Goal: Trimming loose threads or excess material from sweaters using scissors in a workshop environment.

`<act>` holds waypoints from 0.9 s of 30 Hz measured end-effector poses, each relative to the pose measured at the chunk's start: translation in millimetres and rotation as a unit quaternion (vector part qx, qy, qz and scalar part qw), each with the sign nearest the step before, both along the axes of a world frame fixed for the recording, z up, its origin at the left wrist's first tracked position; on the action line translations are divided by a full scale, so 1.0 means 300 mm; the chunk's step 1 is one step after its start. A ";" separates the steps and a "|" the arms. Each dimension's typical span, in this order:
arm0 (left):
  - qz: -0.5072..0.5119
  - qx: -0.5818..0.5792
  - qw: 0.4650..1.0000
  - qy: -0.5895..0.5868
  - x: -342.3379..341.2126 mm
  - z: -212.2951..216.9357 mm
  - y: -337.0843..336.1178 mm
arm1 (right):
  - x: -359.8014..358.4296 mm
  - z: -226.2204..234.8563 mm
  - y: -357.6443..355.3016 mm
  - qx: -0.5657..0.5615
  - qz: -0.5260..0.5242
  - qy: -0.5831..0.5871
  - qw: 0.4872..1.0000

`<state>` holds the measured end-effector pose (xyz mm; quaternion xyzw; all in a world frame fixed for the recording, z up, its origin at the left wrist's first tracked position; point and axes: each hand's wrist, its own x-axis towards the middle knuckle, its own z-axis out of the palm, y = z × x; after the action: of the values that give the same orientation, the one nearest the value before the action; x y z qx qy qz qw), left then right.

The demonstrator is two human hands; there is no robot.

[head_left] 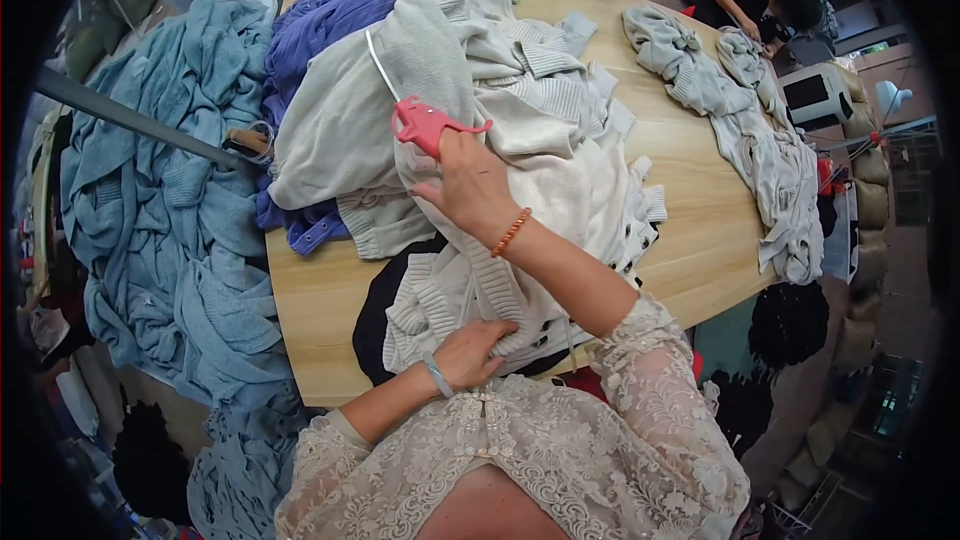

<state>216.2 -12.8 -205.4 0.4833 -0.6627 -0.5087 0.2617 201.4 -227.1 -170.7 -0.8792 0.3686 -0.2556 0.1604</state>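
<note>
My right hand (470, 188) is closed around a pink air blow gun (422, 126), whose thin metal nozzle points up and away over a cream knitted sweater (425, 35). Close to my body, my left hand (472, 352) pinches the ribbed edge of a white knitted cardigan (455, 290); its fingertips press on the knit. Several dark buttons show along the cardigan's right side. These pale knits lie heaped and overlapping, so where one ends is hard to tell. Black cloth (378, 315) sticks out from beneath them on the left.
Under the knits is a wooden table (690, 225). Purple knitwear (335, 20) and a large pile of blue-grey knits (165, 210) lie to the left, crossed by a metal bar (140, 118). More pale garments (745, 130) line the right edge. A person (765, 5) works at the far right.
</note>
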 end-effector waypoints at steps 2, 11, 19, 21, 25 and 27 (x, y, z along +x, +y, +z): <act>0.007 -0.024 1.000 -0.004 -0.006 -0.007 0.012 | 0.026 -0.077 -0.027 0.015 -0.018 0.032 0.999; 0.143 -0.075 0.985 -0.063 0.054 -0.016 0.052 | -0.233 0.111 -0.239 0.329 -0.042 -0.190 0.924; 0.285 -0.278 0.849 -0.348 0.398 0.212 -0.164 | -0.940 0.375 -0.172 0.327 -0.181 -0.344 0.861; 0.302 -0.379 0.782 -0.392 0.429 0.314 -0.233 | -1.101 0.420 -0.084 0.286 -0.205 -0.406 0.843; 0.340 -0.402 0.769 -0.361 0.361 0.450 -0.341 | -1.303 0.503 0.092 0.229 -0.239 -0.492 0.805; 0.333 -0.403 0.769 -0.368 0.295 0.475 -0.416 | -1.386 0.522 0.178 0.210 -0.245 -0.508 0.798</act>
<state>304.6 -137.6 -62.9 0.6742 -0.6500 0.1408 0.3211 -214.3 -173.6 -14.1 -0.4479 0.4820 -0.6130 0.4373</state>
